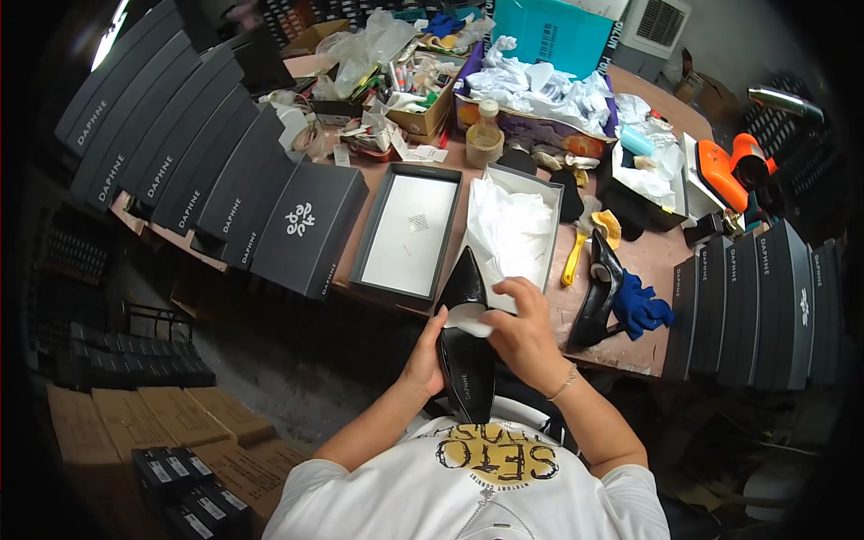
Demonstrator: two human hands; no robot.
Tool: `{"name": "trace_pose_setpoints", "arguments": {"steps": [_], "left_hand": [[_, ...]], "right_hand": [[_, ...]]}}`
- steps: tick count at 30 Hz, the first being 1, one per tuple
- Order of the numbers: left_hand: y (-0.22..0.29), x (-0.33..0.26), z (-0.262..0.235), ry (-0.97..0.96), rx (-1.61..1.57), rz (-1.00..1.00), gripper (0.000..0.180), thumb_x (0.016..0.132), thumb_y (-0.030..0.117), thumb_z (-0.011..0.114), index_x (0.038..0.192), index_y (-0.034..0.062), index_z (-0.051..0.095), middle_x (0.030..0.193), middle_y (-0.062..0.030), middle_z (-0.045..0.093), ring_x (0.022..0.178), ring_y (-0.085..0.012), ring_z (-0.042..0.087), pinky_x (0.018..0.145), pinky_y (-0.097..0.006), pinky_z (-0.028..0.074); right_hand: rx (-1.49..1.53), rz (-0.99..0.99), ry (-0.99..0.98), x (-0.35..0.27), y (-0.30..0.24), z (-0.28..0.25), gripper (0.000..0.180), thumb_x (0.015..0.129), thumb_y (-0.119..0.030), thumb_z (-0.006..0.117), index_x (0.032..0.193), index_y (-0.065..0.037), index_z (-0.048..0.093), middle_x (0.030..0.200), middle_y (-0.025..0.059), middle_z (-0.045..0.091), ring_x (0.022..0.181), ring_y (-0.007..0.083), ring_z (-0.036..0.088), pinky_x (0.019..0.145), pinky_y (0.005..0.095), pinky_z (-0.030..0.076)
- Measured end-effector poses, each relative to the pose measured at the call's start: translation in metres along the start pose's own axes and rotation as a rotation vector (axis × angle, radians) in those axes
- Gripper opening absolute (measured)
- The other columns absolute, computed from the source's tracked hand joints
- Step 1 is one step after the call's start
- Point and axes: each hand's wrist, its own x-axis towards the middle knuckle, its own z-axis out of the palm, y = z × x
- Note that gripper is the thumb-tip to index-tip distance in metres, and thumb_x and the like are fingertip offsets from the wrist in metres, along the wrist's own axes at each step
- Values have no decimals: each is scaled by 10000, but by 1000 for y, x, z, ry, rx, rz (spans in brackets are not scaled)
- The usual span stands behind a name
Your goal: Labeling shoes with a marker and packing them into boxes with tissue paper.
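In front of my body is a black pointed-toe shoe (pixel 468 281), toe facing away from me. My left hand (pixel 425 362) grips it along its left side. My right hand (pixel 529 340) pinches a white piece (pixel 470 317), thin like paper, at the shoe's opening; how far it reaches inside is hidden. Just beyond stand an open dark box with a white inside (pixel 409 238) and a box lined with white tissue paper (pixel 508 225). A second black heeled shoe (pixel 596 292) lies to the right of my right hand, against a blue cloth (pixel 642 306).
Dark shoeboxes line the table's left (pixel 306 229) and right (pixel 781 297). A yellow-handled brush (pixel 573 256) lies near the second shoe. Farther back are a jar (pixel 485 135), a carton of crumpled paper (pixel 540 85) and an orange heat gun (pixel 729 171). Brown cartons (pixel 135 414) stand low at left.
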Motion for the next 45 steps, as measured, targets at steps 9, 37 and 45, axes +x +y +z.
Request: {"name": "trace_pose_setpoints", "arguments": {"steps": [9,37,45], "left_hand": [[-42,-1,2,110,298,402,481,988,222,519,1390,96,287,1355,-98,413,1229,-178,419,1036,-333,356],[123,107,41,-288,2204,806,967,644,205,828,1464,138,319,1496,-233,244,1404,-400,224,1128,-532,206],[73,117,16,-524,2193,672,332,601,27,746,910,47,627,1098,-119,547,1200,-344,460,1041,-503,352]], "right_hand": [[-24,119,-51,35,16,66,684,768,42,528,1422,-108,397,1463,283,256,1237,435,418,995,427,397],[164,532,-258,54,159,110,222,769,-187,606,783,31,649,769,240,645,740,417,630,698,471,500],[344,403,-118,6,113,34,262,804,-108,646,1056,-37,645,946,211,638,878,385,627,800,409,507]]}}
